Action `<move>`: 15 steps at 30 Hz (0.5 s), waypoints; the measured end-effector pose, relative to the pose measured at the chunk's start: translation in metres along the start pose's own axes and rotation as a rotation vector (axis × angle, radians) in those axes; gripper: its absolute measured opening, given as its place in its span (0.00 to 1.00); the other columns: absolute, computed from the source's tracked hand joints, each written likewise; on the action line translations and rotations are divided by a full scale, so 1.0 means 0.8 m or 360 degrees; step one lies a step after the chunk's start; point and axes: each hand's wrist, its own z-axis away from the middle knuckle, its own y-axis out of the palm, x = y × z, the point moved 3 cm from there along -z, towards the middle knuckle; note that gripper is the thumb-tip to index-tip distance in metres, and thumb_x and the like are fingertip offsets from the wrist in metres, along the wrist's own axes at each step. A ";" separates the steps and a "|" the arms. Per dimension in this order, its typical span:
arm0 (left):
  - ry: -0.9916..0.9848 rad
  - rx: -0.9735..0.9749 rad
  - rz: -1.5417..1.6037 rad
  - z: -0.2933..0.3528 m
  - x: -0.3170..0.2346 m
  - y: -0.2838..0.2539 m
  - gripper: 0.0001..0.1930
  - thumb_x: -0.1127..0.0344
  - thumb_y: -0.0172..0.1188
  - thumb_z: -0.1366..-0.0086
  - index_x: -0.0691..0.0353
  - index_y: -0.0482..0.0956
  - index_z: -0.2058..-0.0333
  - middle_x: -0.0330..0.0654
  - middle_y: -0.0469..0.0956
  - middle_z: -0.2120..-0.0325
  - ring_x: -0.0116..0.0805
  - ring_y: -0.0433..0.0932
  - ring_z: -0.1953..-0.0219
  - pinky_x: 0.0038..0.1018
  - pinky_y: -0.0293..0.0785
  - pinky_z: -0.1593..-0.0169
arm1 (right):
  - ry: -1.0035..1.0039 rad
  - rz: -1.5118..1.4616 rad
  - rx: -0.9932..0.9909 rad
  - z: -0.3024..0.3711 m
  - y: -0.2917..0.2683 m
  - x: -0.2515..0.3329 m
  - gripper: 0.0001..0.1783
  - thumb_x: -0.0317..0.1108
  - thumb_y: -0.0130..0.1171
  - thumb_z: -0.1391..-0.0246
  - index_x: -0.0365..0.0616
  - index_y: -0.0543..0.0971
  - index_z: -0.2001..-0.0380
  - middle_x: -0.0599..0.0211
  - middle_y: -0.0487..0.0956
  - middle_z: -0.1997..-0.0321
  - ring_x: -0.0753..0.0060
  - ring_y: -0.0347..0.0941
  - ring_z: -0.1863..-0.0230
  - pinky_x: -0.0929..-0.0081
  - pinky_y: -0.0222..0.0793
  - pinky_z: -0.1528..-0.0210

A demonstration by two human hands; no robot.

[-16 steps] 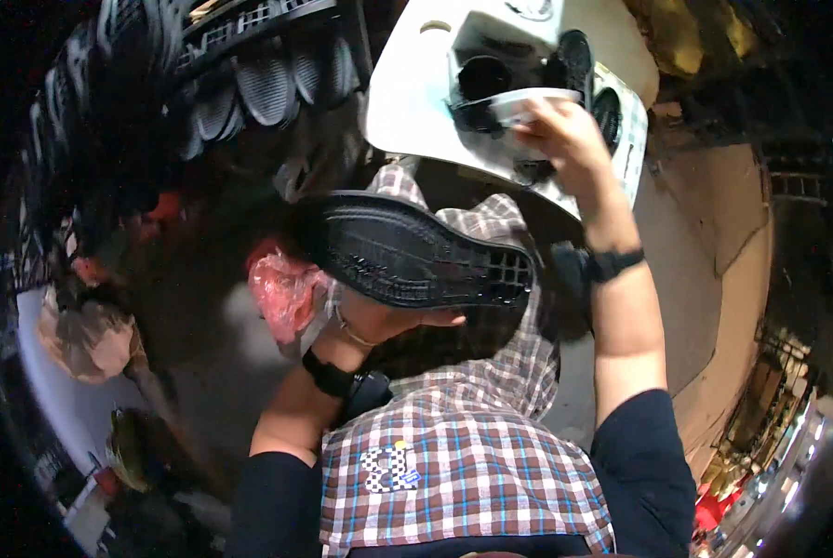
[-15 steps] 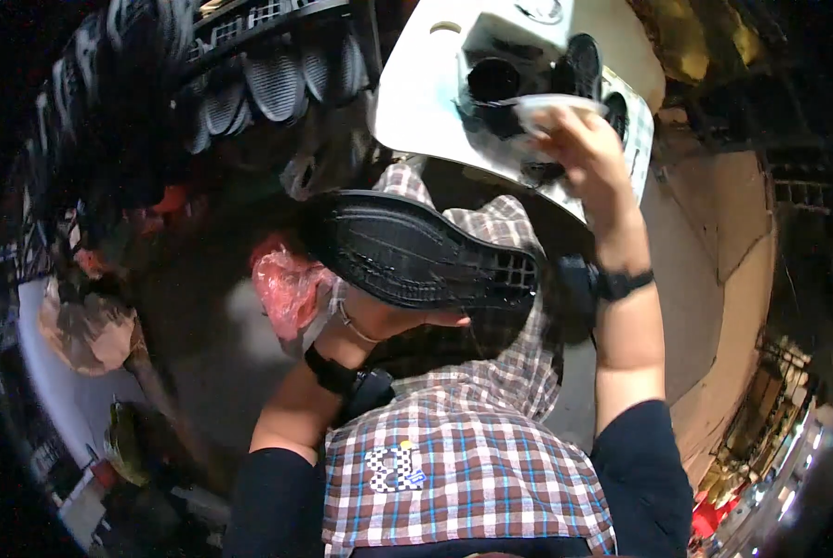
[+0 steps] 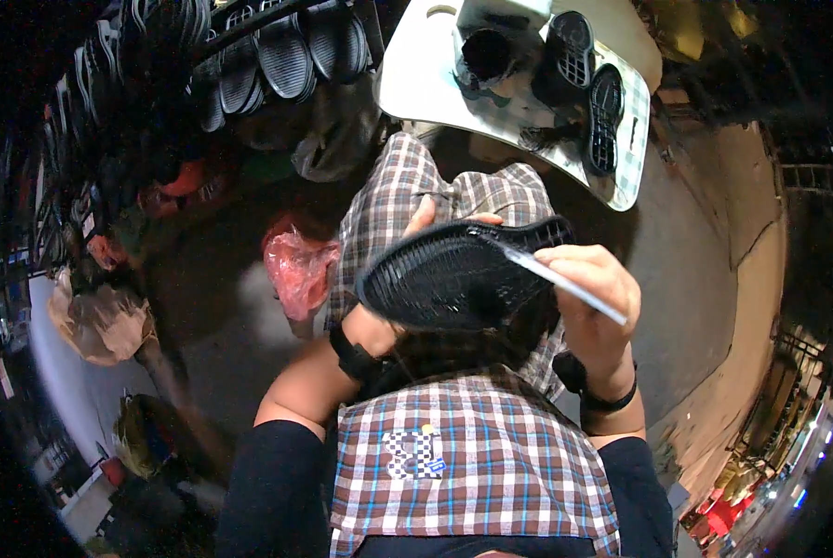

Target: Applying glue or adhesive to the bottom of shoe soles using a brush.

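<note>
A black shoe sole (image 3: 444, 279) lies slantwise above my lap, its ridged, hollow side turned up. My left hand (image 3: 372, 327) grips it from underneath, with fingertips showing along its far edge and the palm hidden. My right hand (image 3: 602, 302) is closed round a slim white-handled brush (image 3: 579, 291). The brush's tip meets the sole near its middle; the bristles are too dark to make out. Ahead, a white table (image 3: 416, 88) carries a dark round pot (image 3: 487, 56) and two more black soles (image 3: 605, 116).
Rows of black soles (image 3: 286, 60) hang on a rack at the far left. A pink plastic bag (image 3: 300, 270) sits left of my knees, and a tan bag (image 3: 100, 316) stands farther left. Brown cardboard (image 3: 714, 372) lies along the right side.
My right hand has come back from the pot on the table to the sole, bringing the brush. The sole has shifted right and tilted differently in my left hand.
</note>
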 end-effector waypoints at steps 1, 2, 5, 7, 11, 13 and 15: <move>-0.0071 0.0441 0.0235 -0.013 0.004 -0.003 0.41 0.33 0.35 0.32 0.66 0.58 0.38 0.53 0.70 0.44 0.42 0.74 0.46 0.37 0.69 0.40 | -0.0021 0.0007 0.0001 0.005 0.004 0.003 0.09 0.23 0.62 0.49 0.38 0.77 0.63 0.51 0.81 0.65 0.57 0.80 0.66 0.69 0.77 0.64; 0.0024 0.0168 0.0237 -0.018 0.010 -0.009 0.40 0.32 0.38 0.34 0.64 0.61 0.40 0.53 0.72 0.47 0.45 0.75 0.48 0.39 0.71 0.42 | -0.0053 0.0025 0.0009 0.008 0.009 0.004 0.10 0.22 0.63 0.51 0.39 0.77 0.63 0.52 0.81 0.65 0.57 0.80 0.66 0.69 0.77 0.64; 0.0239 -0.0338 0.0010 -0.023 0.015 -0.006 0.39 0.32 0.40 0.35 0.60 0.63 0.40 0.52 0.69 0.43 0.49 0.72 0.44 0.43 0.67 0.40 | -0.0096 0.0085 0.0043 0.021 0.019 0.000 0.13 0.22 0.65 0.55 0.39 0.77 0.63 0.54 0.81 0.65 0.57 0.80 0.67 0.69 0.77 0.65; 0.0275 -0.0288 0.0076 -0.023 0.012 -0.023 0.39 0.33 0.38 0.33 0.60 0.61 0.37 0.49 0.67 0.41 0.49 0.70 0.42 0.44 0.62 0.36 | -0.0093 0.0125 0.0044 0.029 0.023 -0.002 0.14 0.22 0.65 0.57 0.40 0.78 0.63 0.56 0.82 0.65 0.58 0.80 0.67 0.69 0.77 0.66; 0.0179 -0.0212 0.0190 -0.018 0.006 -0.040 0.40 0.34 0.35 0.33 0.60 0.57 0.34 0.49 0.64 0.38 0.47 0.67 0.39 0.43 0.59 0.34 | -0.0097 0.0131 0.0051 0.040 0.023 -0.009 0.14 0.22 0.66 0.58 0.40 0.78 0.64 0.56 0.81 0.65 0.58 0.80 0.67 0.69 0.77 0.67; 0.0139 0.0038 0.0242 -0.018 0.006 -0.031 0.40 0.34 0.30 0.32 0.65 0.59 0.36 0.50 0.68 0.41 0.44 0.69 0.41 0.39 0.61 0.35 | -0.0126 0.0115 0.0081 0.042 0.024 -0.011 0.14 0.23 0.66 0.58 0.40 0.78 0.64 0.56 0.81 0.64 0.58 0.80 0.67 0.69 0.77 0.67; -0.0021 0.0455 0.0524 -0.021 0.005 -0.030 0.41 0.34 0.29 0.32 0.65 0.59 0.36 0.50 0.68 0.41 0.44 0.69 0.41 0.39 0.60 0.35 | -0.0242 0.0077 0.0318 0.040 0.030 -0.006 0.15 0.25 0.65 0.59 0.40 0.78 0.63 0.56 0.81 0.64 0.57 0.79 0.67 0.67 0.77 0.66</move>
